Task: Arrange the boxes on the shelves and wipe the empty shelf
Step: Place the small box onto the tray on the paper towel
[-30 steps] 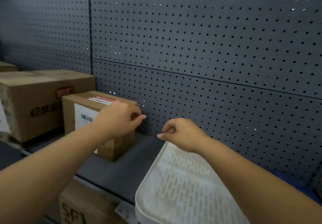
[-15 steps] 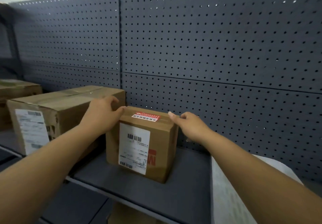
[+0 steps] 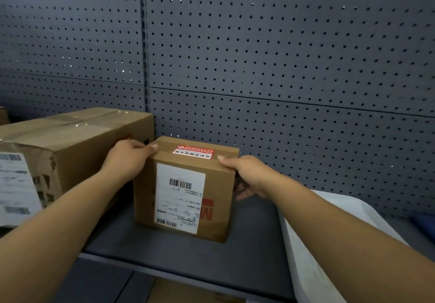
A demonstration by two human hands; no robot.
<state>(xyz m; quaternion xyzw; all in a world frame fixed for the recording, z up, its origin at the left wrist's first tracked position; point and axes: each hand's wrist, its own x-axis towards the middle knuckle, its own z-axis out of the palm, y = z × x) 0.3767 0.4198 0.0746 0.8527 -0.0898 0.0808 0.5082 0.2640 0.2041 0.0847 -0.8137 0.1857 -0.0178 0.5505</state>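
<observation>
A small cardboard box (image 3: 186, 192) with a white barcode label on its front and a red sticker on top stands on the dark grey shelf (image 3: 188, 258). My left hand (image 3: 128, 155) clasps its upper left edge, thumb on top. My right hand (image 3: 244, 173) clasps its upper right edge, fingers down the right side. A large taped cardboard box (image 3: 68, 147) stands just to the left, close beside the small one. A white cloth (image 3: 313, 251) lies on the shelf at the right, partly under my right forearm.
A grey pegboard wall (image 3: 282, 67) backs the shelf. Another cardboard box (image 3: 188, 293) shows on the level below the shelf's front edge. A blue object (image 3: 423, 225) sits at the far right of the shelf.
Both hands went from hovering near the pegboard to gripping the small box's sides. The box now stands a little farther right of the large box, label facing me; the view has shifted.
</observation>
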